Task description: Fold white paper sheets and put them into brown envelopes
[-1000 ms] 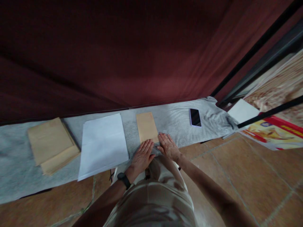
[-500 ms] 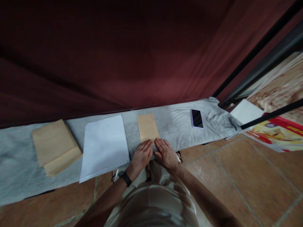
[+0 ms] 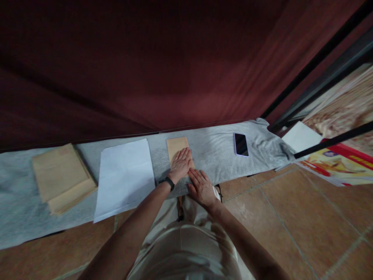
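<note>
A small brown envelope (image 3: 175,144) lies flat on the grey cloth (image 3: 212,151) spread over the floor. My left hand (image 3: 181,164), with a dark band on its wrist, lies flat on the envelope, fingers straight and together, covering its near half. My right hand (image 3: 200,186) rests palm down on the cloth just below the envelope's near edge, fingers extended. Neither hand grips anything.
White paper sheets (image 3: 124,177) lie left of the envelope, and a stack of brown envelopes (image 3: 60,177) sits further left. A dark phone (image 3: 241,144) lies on the cloth to the right. A dark red curtain (image 3: 145,66) hangs behind. White paper (image 3: 301,137) and a printed poster (image 3: 340,163) lie at far right.
My left hand slid forward from the envelope's near edge up onto its middle. My right hand stayed near the lower edge.
</note>
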The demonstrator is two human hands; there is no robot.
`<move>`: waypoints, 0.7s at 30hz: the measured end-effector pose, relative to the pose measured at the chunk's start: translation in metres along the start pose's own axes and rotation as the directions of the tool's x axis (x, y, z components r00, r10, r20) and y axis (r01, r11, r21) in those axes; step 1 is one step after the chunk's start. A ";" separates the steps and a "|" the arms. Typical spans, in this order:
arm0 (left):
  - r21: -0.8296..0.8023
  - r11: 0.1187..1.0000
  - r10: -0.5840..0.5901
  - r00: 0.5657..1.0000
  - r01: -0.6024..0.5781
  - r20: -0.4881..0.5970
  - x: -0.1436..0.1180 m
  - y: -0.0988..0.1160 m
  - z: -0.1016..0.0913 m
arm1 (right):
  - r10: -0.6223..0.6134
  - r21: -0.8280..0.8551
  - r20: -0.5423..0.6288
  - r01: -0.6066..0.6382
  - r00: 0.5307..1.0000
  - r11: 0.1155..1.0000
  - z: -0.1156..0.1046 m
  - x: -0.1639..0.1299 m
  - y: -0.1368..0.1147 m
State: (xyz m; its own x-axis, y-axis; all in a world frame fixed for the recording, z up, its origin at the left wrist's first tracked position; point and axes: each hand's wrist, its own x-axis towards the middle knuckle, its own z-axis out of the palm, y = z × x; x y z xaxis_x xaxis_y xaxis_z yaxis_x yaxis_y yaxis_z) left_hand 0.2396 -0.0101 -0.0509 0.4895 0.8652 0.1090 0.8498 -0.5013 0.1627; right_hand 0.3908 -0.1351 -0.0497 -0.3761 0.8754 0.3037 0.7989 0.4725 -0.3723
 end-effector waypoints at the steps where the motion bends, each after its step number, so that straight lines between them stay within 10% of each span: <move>1: -0.003 1.000 -0.012 1.000 0.012 0.003 0.004 -0.001 0.000 | -0.001 0.002 0.003 0.001 1.000 1.000 0.000 0.000 0.000; 12: -0.029 0.999 -0.032 0.999 0.032 -0.005 0.020 -0.007 0.002 | 0.018 0.024 -0.022 -0.017 1.000 1.000 0.002 -0.001 0.001; 21: -0.030 1.000 0.010 1.000 -0.010 0.021 -0.023 0.005 -0.005 | 0.056 0.126 -0.122 -0.041 0.991 0.991 0.012 -0.004 0.010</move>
State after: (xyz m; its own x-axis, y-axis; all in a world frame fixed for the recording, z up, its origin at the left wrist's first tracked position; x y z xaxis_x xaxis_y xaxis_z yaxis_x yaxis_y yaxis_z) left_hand 0.2316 -0.0331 -0.0475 0.5020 0.8601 0.0905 0.8390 -0.5097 0.1906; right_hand 0.3949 -0.1326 -0.0658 -0.2704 0.8816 0.3870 0.7481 0.4454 -0.4919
